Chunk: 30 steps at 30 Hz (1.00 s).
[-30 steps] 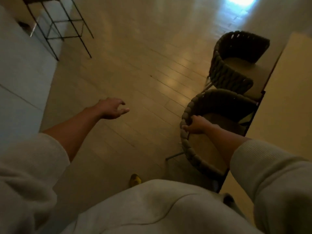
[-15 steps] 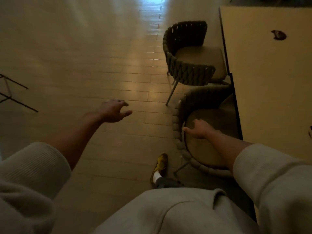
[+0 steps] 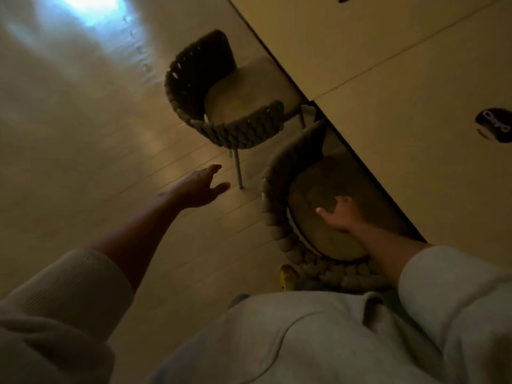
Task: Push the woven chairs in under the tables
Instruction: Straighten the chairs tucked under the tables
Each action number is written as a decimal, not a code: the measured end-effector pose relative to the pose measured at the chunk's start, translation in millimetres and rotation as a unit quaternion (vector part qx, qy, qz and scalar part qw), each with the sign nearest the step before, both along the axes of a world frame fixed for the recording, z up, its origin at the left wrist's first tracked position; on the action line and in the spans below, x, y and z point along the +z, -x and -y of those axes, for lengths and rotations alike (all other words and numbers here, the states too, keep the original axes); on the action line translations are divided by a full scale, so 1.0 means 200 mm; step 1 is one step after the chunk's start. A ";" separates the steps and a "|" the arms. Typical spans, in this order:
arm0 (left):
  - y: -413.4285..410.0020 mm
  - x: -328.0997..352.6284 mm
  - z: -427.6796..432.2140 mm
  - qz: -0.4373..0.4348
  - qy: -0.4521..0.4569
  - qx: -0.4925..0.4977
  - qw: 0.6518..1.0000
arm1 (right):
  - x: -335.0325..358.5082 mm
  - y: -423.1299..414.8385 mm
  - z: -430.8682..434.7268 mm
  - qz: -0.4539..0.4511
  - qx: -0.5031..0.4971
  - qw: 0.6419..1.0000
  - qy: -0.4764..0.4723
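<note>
Two woven chairs stand along the edge of a pale table (image 3: 388, 79). The near woven chair (image 3: 273, 225) is right in front of me, its seat partly under the tabletop. My right hand (image 3: 339, 214) hovers over or rests on its seat cushion with fingers spread; contact is unclear. The far woven chair (image 3: 199, 87) stands beyond it, its seat partly under the table edge. My left hand (image 3: 201, 187) is stretched out over the floor between the chairs, fingers relaxed, holding nothing.
Wooden plank floor (image 3: 83, 134) spreads to the left, with a bright glare at the top left. A dark round object (image 3: 493, 124) lies on the table at the right. My yellow shoe (image 3: 288, 278) shows by the near chair's back.
My right hand left the near chair's woven rim and now is over the seat cushion. The view swung, so the table now runs diagonally. My left hand stayed outstretched.
</note>
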State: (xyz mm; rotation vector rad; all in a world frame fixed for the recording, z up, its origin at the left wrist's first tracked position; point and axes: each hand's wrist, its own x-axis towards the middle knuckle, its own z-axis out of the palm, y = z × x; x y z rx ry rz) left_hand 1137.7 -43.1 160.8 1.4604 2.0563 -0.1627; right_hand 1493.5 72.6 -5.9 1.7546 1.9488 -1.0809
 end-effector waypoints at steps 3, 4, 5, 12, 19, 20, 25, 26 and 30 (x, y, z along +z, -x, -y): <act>-0.02 -0.05 -0.30 0.008 -0.009 -0.061 0.998 | -0.03 -0.10 0.02 0.005 -0.085 0.996 -0.003; -0.02 -0.08 -0.40 0.013 -0.014 -0.095 0.995 | -0.05 -0.14 0.04 0.004 -0.116 0.993 0.000; -0.03 -0.10 -0.48 0.021 -0.020 -0.116 0.993 | -0.07 -0.17 0.05 0.002 -0.137 0.991 -0.002; -0.10 -0.32 -0.99 0.031 0.021 -0.222 0.974 | -0.13 -0.25 0.17 0.021 -0.335 0.941 -0.028; -0.11 -0.64 -1.21 0.080 0.049 -0.270 0.958 | -0.32 -0.16 0.45 0.056 -0.522 0.849 -0.056; -0.10 -0.69 -1.23 0.081 0.055 -0.269 0.958 | -0.37 -0.14 0.49 0.063 -0.538 0.838 -0.063; -0.08 -0.87 -1.26 0.080 0.053 -0.238 0.967 | -0.35 -0.05 0.60 0.126 -0.591 0.790 -0.104; -0.08 -0.90 -1.26 0.080 0.068 -0.217 0.971 | -0.37 -0.06 0.63 0.138 -0.608 0.774 -0.111; -0.04 -1.10 -1.27 0.099 0.127 -0.153 0.975 | -0.49 -0.14 0.70 0.149 -0.693 0.691 -0.139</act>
